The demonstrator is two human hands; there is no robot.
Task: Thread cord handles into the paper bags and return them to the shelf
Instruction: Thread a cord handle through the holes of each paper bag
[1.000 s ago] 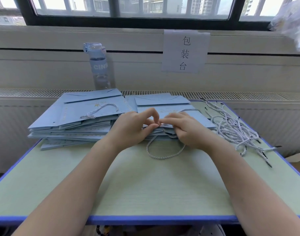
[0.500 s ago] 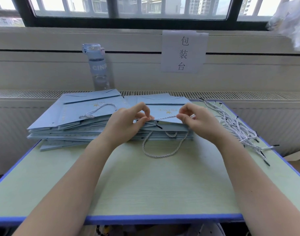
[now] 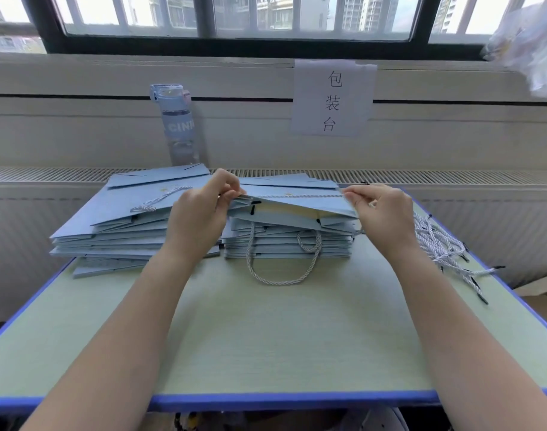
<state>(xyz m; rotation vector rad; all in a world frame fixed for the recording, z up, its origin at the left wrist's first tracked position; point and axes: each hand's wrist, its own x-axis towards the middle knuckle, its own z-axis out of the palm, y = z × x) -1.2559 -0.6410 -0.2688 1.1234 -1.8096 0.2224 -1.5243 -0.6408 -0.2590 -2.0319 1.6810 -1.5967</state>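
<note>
Left hand (image 3: pixel 197 213) and right hand (image 3: pixel 381 213) stand apart, each pinching one end of the cord (image 3: pixel 297 196), stretched taut between them across the top bag (image 3: pixel 297 208), probably to seat its knots

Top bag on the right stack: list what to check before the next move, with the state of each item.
1. The left hand pinches the cord at its left end: ok.
2. The right hand pinches its right end: ok.
3. Cord straight across the top bag: ok.
4. Front handle loop hangs free onto the table: ok.
5. Cord ends passed through the rear holes: cannot tell, fingers hide them.
6. Loose cords lie beside the right hand: ok.
</note>
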